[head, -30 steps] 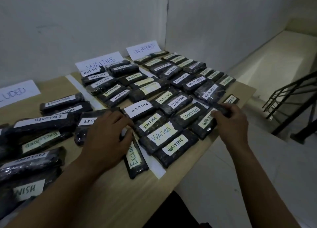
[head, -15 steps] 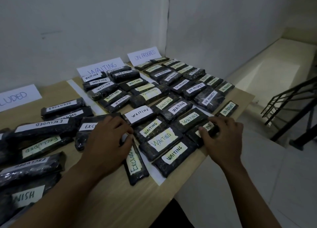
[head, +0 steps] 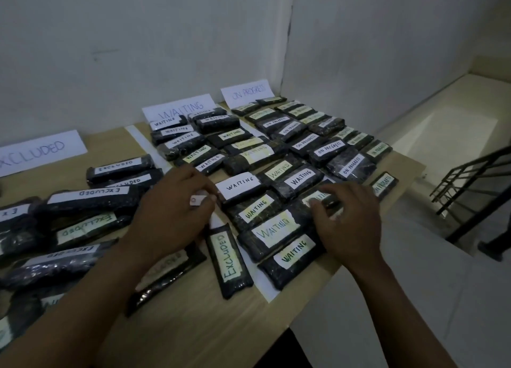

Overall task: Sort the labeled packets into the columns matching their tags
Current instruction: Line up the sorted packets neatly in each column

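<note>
Right hand (head: 348, 221) had shifted left from the table (head: 193, 326) edge | its fingers curled round a WAITING packet (head: 318, 200), already in its column | left hand (head: 174, 212) lay over the EXCLUDED packets (head: 231, 257), grip impossible to tell | farther back, ON PROGRESS packets (head: 329, 149) sat under their sign (head: 247, 92) | sorting judged nearly done, only straightening left

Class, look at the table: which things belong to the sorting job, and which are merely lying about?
Job: WAITING packets, EXCLUDED packets, ON PROGRESS packets, column signs, paper divider strips.
Lying about: stair railing, wall.
</note>
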A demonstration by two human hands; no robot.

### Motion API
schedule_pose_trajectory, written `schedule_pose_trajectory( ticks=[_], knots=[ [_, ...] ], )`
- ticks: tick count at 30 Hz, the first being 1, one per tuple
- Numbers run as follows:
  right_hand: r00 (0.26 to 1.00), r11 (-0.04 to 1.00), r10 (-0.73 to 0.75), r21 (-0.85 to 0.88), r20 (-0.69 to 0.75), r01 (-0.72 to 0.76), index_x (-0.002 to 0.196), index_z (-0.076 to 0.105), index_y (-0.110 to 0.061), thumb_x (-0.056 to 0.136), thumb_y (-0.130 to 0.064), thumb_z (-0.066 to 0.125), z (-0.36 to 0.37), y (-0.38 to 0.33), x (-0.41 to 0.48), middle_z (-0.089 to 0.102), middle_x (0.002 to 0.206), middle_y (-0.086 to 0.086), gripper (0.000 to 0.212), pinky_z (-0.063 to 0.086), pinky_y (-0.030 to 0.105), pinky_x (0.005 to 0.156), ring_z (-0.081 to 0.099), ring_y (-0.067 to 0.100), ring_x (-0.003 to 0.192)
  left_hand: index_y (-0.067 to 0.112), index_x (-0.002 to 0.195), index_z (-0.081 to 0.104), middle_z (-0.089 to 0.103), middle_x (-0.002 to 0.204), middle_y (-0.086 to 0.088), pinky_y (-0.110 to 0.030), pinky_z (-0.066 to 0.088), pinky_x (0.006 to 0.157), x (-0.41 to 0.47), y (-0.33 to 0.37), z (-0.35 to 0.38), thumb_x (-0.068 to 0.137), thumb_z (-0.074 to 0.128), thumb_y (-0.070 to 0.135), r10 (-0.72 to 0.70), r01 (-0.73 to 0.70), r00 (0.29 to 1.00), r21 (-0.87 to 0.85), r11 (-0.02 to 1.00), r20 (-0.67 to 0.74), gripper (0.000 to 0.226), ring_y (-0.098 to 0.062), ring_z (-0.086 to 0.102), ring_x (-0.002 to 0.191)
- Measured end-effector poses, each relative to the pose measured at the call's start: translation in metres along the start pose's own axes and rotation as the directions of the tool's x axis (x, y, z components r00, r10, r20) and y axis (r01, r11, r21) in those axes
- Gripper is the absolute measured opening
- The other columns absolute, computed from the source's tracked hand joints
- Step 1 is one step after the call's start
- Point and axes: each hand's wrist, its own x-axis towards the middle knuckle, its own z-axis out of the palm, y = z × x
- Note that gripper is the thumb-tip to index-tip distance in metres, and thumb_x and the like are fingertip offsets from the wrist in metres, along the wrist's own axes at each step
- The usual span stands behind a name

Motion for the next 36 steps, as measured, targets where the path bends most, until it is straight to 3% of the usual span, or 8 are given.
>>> schedule_pose_trajectory(
  ticks=[4,10,15,18,21,25,30,36],
  knots=[
    [0.956,0.949,-0.227,0.265,0.187,0.174,0.095,0.066,-0.021,0.083,-0.036,0.061,0.025,-0.061,0.026,0.061,0.088,-0.010,0.019,0.043,0.023,0.076,0.055,0.010,0.084,0.029,0.085,0.066,0.059,0.086,0.013,-0.030,0.046,0.072,0.007,-0.013,-0.049,0.082,0.060,0.034,-0.096,0.095,0.993,-0.013,0.995,-0.073,0.009,-0.007,0.056,0.081],
    [0.755,0.787,-0.571,0.478,0.324,0.390,0.091,0.068,-0.021,0.081,-0.033,0.064,0.072,-0.160,0.058,0.061,0.082,-0.012,0.017,0.042,0.024,0.070,0.054,0.006,0.077,0.028,0.084,0.065,0.059,0.084,0.009,-0.035,0.045,0.069,-0.033,-0.065,-0.118,0.087,0.065,0.029,-0.289,0.312,0.936,0.096,0.945,-0.202,0.003,-0.010,0.056,0.078],
    [0.603,0.790,-0.609,0.460,0.515,0.406,0.113,0.063,-0.026,0.085,-0.030,0.064,0.140,-0.214,0.093,0.063,0.102,-0.004,0.029,0.048,0.033,0.079,0.055,0.011,0.090,0.026,0.091,0.066,0.059,0.091,0.004,-0.034,0.041,0.076,-0.089,-0.123,-0.140,0.084,0.061,0.039,-0.460,0.529,0.836,0.220,0.819,-0.299,0.015,-0.020,0.055,0.092],
    [0.463,0.836,-0.511,0.295,0.724,0.462,0.139,0.045,-0.024,0.087,-0.034,0.064,0.179,-0.235,0.117,0.052,0.134,0.004,0.057,0.042,0.037,0.099,0.045,0.023,0.123,0.022,0.098,0.070,0.062,0.097,-0.001,-0.035,0.044,0.081,-0.112,-0.140,-0.134,0.083,0.055,0.046,-0.483,0.559,0.822,0.264,0.786,-0.303,0.032,-0.023,0.055,0.098],
    [0.318,0.850,-0.421,0.248,0.850,0.464,0.138,0.048,-0.022,0.084,-0.033,0.068,0.209,-0.250,0.128,0.054,0.136,0.005,0.058,0.044,0.032,0.098,0.052,0.022,0.120,0.023,0.097,0.071,0.060,0.095,0.002,-0.034,0.045,0.077,-0.119,-0.147,-0.131,0.081,0.048,0.051,-0.475,0.554,0.823,0.255,0.793,-0.312,0.040,-0.020,0.054,0.094],
    [0.349,0.853,-0.471,0.316,0.810,0.416,0.115,0.065,-0.022,0.080,-0.024,0.073,0.234,-0.260,0.136,0.065,0.116,-0.002,0.036,0.046,0.029,0.087,0.059,0.017,0.106,0.027,0.093,0.068,0.055,0.094,0.006,-0.033,0.045,0.073,-0.120,-0.153,-0.127,0.081,0.041,0.054,-0.446,0.536,0.832,0.267,0.801,-0.331,0.041,-0.018,0.052,0.090],
    [0.426,0.819,-0.569,0.441,0.703,0.367,0.121,0.064,-0.019,0.082,-0.012,0.071,0.258,-0.285,0.144,0.065,0.120,0.001,0.041,0.041,0.027,0.092,0.057,0.018,0.110,0.032,0.094,0.064,0.051,0.094,0.012,-0.034,0.041,0.075,-0.120,-0.155,-0.124,0.082,0.041,0.054,-0.448,0.541,0.825,0.253,0.802,-0.344,0.034,-0.013,0.046,0.090],
    [0.322,0.794,-0.541,0.345,0.777,0.501,0.132,0.057,-0.019,0.087,-0.017,0.064,0.292,-0.306,0.138,0.056,0.136,0.002,0.046,0.034,0.023,0.091,0.050,0.019,0.122,0.036,0.095,0.062,0.048,0.097,0.015,-0.033,0.040,0.082,-0.123,-0.161,-0.125,0.082,0.040,0.056,-0.451,0.527,0.830,0.195,0.827,-0.329,0.033,-0.009,0.042,0.095]
  ],
)
